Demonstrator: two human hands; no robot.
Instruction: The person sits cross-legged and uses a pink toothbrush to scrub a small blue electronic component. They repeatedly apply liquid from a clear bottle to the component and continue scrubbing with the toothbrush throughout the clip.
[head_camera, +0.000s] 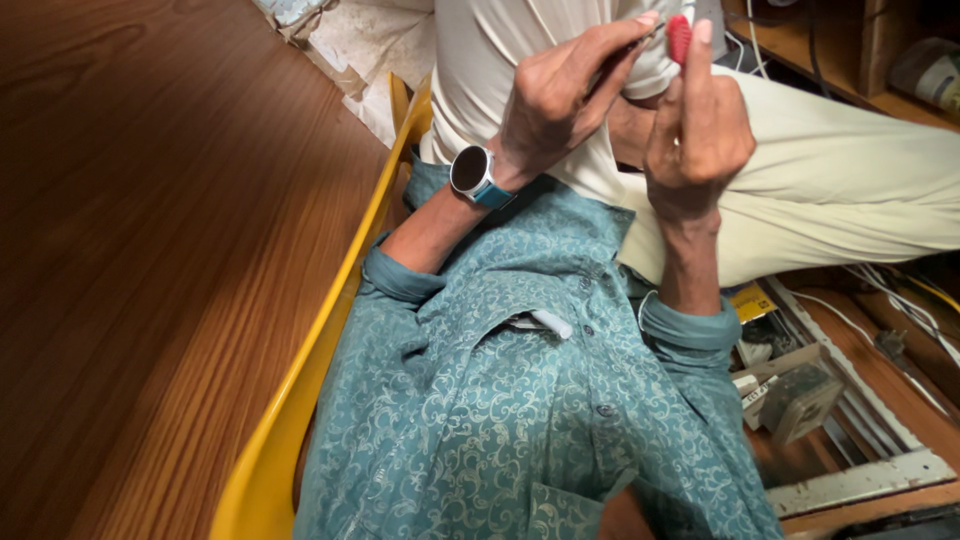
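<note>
I see two hands up close, left hand (560, 95) pinching one thin tool (640, 40), right hand (700, 125) pinching one small red piece (679, 38), one yellow packet (748, 302) low right

By your left wrist: a smartwatch (470, 171), round dark screen blank, pale case, blue strap. Low right, past your right sleeve: a yellow printed packet (750, 301), partly hidden. Just below it, a small white label (756, 391) on a grey boxy part. Upper right corner: a blurred pale package (932, 72) on the shelf.
</note>
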